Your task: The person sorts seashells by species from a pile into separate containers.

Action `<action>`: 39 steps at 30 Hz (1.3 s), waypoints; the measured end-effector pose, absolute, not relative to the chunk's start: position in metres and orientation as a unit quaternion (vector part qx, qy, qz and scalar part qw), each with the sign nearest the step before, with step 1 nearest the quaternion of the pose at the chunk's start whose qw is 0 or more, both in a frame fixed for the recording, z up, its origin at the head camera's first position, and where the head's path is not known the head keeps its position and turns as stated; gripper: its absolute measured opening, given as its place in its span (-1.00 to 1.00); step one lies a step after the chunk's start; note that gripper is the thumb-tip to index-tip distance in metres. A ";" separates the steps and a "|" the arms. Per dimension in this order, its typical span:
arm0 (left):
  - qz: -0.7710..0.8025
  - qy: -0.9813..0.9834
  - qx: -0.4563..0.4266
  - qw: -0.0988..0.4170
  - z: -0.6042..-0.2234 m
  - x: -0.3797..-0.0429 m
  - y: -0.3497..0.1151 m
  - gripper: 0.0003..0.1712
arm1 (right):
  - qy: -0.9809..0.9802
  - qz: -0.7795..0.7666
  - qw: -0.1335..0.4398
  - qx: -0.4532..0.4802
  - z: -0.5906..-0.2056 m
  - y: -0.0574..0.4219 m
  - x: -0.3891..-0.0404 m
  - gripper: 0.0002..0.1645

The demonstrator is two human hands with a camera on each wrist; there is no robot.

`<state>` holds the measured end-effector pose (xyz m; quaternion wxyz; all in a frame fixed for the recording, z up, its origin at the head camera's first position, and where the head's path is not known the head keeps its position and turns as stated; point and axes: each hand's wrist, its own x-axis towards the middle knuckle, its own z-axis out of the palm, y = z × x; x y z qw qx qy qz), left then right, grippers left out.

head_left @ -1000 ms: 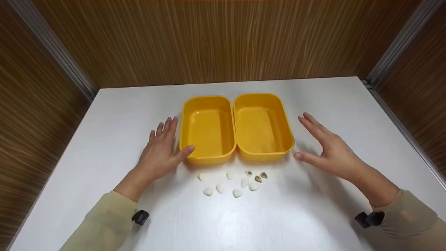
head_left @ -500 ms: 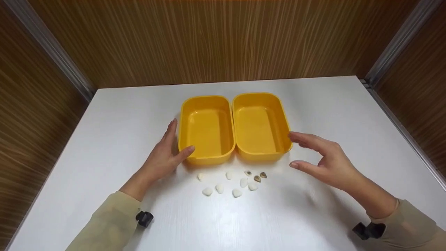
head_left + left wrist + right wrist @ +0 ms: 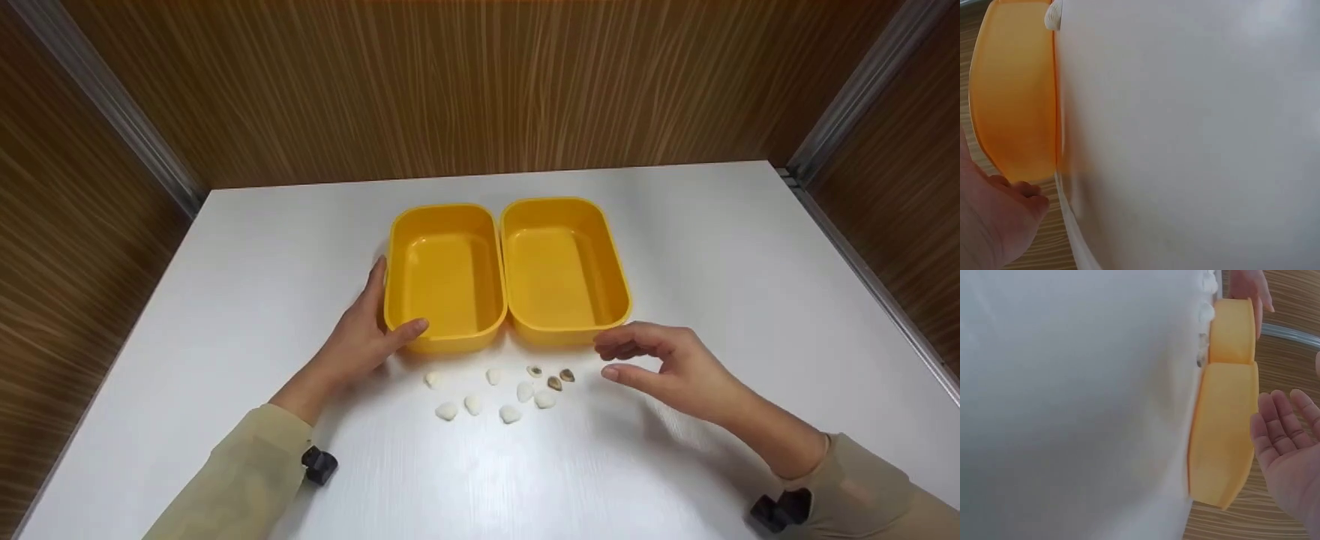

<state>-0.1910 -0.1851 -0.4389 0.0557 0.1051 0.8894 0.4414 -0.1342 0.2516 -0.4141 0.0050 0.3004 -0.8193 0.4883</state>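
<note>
Two yellow plastic boxes stand side by side on the white table. My left hand holds the left yellow box at its near left corner, thumb at the front rim and fingers along the outer side wall. Off the near right corner of the right yellow box, my right hand hovers with nothing in it, its fingers loosely bent and thumb apart. White seashells lie scattered in front of the boxes. A few small brown shells are on the right of that group, nearest my right hand.
Both boxes have bare bottoms. The white table backs onto a wood-grain panel, with metal rails at the corners. Black wrist-camera mounts sit at both sleeves.
My right hand has come left and nearer, from beside the right box to its near corner by the brown shells. My left hand has closed in on the left box's corner. The shells stay put.
</note>
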 end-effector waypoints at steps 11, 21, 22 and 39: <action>0.435 0.892 0.100 0.069 -0.443 -0.194 -0.181 0.40 | -0.819 0.495 -0.074 0.281 -0.432 0.248 -0.142 -0.63; 0.425 0.897 0.096 0.074 -0.446 -0.194 -0.181 0.52 | -0.816 0.493 -0.124 0.275 -0.447 0.240 -0.145 -0.61; 0.426 0.897 0.096 0.073 -0.446 -0.194 -0.181 0.52 | -0.818 0.489 -0.123 0.277 -0.449 0.240 -0.145 -0.61; 0.422 0.900 0.090 0.069 -0.449 -0.193 -0.180 0.55 | -0.857 0.427 -0.094 0.272 -0.460 0.229 -0.149 -0.52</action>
